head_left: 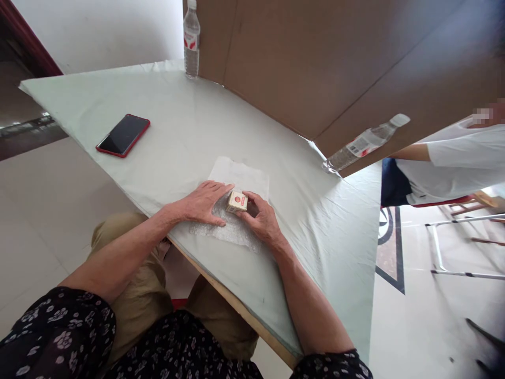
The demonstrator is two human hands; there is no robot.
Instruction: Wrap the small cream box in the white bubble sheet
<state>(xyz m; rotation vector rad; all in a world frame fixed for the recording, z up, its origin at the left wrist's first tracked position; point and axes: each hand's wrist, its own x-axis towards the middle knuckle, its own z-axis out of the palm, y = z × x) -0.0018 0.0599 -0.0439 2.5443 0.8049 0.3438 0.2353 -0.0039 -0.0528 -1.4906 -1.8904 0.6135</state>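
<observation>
A small cream-coloured box with a red round mark sits on a sheet of bubble wrap. My right hand grips the box from its right side, thumb at the near edge and fingers at the far edge. On the left, my left hand lies over the wrap with thumb and fingers spread, close to the box and holding nothing. Beyond the hands, a white sheet stretches out flat; whether it is one piece with the bubble wrap, I cannot tell.
A phone in a red case lies on the pale green tablecloth at the left. A brown board stands along the far side, with a water bottle and another bottle against it. A person in a white shirt sits at the right.
</observation>
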